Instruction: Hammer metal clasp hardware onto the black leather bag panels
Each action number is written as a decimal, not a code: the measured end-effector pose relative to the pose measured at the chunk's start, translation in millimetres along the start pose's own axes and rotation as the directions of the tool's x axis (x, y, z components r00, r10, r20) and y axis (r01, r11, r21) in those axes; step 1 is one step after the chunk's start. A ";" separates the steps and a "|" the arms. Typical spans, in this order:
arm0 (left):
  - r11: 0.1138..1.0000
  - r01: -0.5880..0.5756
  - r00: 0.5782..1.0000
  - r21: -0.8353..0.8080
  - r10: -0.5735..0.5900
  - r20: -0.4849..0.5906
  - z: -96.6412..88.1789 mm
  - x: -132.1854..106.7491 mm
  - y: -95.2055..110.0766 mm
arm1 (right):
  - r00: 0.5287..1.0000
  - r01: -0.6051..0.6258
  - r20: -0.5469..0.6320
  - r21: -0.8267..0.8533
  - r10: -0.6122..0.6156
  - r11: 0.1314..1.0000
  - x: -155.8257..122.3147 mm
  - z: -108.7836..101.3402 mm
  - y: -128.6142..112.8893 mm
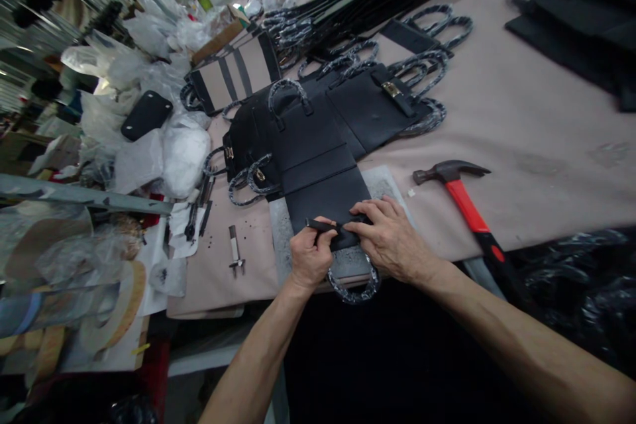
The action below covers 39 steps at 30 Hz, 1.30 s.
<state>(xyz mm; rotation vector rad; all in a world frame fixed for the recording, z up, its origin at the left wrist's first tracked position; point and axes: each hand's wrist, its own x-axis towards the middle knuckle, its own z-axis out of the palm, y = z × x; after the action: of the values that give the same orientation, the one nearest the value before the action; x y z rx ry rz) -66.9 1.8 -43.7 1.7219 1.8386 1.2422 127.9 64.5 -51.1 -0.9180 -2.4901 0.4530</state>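
My left hand (313, 255) is closed around a short dark rod-shaped tool (318, 224), perhaps a punch, whose inner end points at the black leather bag panel (318, 202). Pressed onto the same panel, the fingers of my right hand (387, 235) are stretched out beside the tool's end. Whether they pinch anything small is hidden. Beneath the panel lies a grey stone slab (385, 185). A plastic-wrapped handle (355, 296) loops off the panel's near edge, between my wrists. To the right rests a claw hammer (464, 202) with a red and black grip.
Several black bag pieces (377, 109) with wrapped handles lie behind the slab. A two-pronged metal tool (235, 252) is on the table at left, near dark slim tools (193, 215). Plastic bags (186, 156) crowd the left side. Stacked black panels (576, 33) sit far right.
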 end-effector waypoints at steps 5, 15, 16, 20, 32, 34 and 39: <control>0.998 0.057 0.998 -0.039 -0.057 0.004 -2.2 2.1 0.5 | 1.000 -0.006 -0.013 0.016 0.006 1.000 0.0 -0.7 -0.5; 0.998 0.042 0.999 -0.046 -0.042 0.011 -3.4 5.6 2.4 | 1.000 -0.007 -0.009 0.023 0.008 1.000 -0.3 1.4 0.9; 0.998 0.032 0.999 -0.050 -0.032 0.016 -3.5 5.5 2.2 | 1.000 -0.006 -0.011 0.022 0.007 1.000 -0.3 1.3 0.7; 0.999 -0.012 1.000 -0.041 0.012 0.006 -3.1 1.9 -2.0 | 1.000 0.000 -0.014 0.019 0.000 1.000 -0.5 0.8 0.4; 0.998 -0.064 0.998 0.027 0.064 0.005 -4.1 -1.8 -3.9 | 1.000 -0.008 -0.014 0.026 0.008 1.000 -0.3 0.5 1.2; 0.999 -0.041 0.999 0.008 0.040 0.020 -4.5 0.3 -1.5 | 1.000 -0.011 -0.011 0.028 0.011 1.000 -0.3 0.4 0.9; 0.999 -0.001 1.000 0.032 0.000 0.026 -2.2 3.2 2.9 | 1.000 -0.011 -0.003 0.024 0.011 1.000 -0.2 0.9 1.1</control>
<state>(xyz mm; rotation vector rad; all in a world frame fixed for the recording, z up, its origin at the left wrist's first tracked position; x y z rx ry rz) -67.4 3.6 -39.2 1.7477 1.8533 1.1911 128.2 65.0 -52.4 -0.9226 -2.4724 0.4830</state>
